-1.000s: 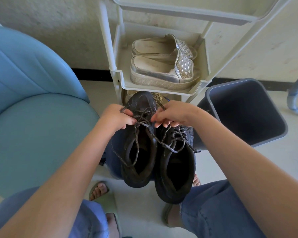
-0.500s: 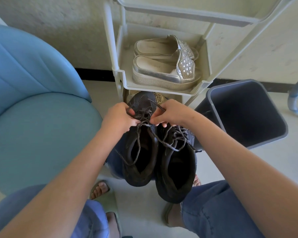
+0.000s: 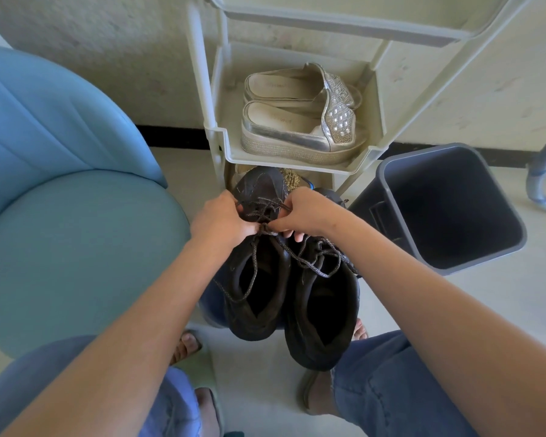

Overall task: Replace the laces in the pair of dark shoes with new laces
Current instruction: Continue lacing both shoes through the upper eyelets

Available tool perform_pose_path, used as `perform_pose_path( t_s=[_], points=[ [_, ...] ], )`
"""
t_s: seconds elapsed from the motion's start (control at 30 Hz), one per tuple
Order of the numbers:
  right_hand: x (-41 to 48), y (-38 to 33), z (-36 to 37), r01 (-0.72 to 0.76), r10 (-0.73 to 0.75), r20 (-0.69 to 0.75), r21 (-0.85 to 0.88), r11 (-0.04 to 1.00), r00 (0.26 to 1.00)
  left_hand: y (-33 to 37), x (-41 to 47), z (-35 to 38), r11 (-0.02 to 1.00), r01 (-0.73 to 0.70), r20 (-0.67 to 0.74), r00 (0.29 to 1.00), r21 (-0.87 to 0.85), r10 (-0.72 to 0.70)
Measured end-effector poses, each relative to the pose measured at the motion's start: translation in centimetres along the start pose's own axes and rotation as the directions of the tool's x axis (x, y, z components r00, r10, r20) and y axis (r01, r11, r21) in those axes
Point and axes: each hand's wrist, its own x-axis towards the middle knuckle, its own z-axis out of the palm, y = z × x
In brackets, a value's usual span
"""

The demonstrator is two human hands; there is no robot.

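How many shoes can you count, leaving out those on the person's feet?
4: two dark lace-up shoes side by side before the person, two silver platform shoes on the rack shelf. More may be hidden lower down, behind the dark pair.

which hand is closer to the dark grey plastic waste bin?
Right. The right hand pinches the dark shoe's lace on the side facing the dark grey plastic waste bin; the left hand pinches the same lace farther off, toward the blue padded chair.

soft even daylight, faint shadows, sharp centre, wide-angle bending at the edges.
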Motion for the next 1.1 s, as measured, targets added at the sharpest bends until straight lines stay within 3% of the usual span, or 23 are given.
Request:
perform_pose_path(
  t_s=[0.37, 0.6, 0.8, 1.1],
  points=[
    [-0.1, -0.6, -0.7, -0.085, 0.086, 0.007, -0.128, 0.988, 0.996, 0.8, -0.1, -0.9, 0.996, -0.037, -0.086, 0.995, 0.080, 0.044],
    [-0.1, 0.2, -1.1, -0.095, 0.093, 0.043, 0.054, 0.994, 0.995, 0.2, 0.2, -1.6, 0.997, 0.051, -0.006, 0.999, -0.053, -0.051],
    [-0.1, 0.3, -1.5, -0.090, 0.085, 0.074, 0.075, 0.993, 0.994, 0.6, -0.2, -1.9, 0.994, 0.073, 0.014, 0.997, 0.083, -0.075],
    [-0.3, 0.3, -1.7, -0.062, 0.049, 0.068, 0.200, 0.978, 0.996, 0.9, -0.3, -1.9, 0.998, 0.038, 0.039, 0.998, 0.039, -0.040]
  ],
)
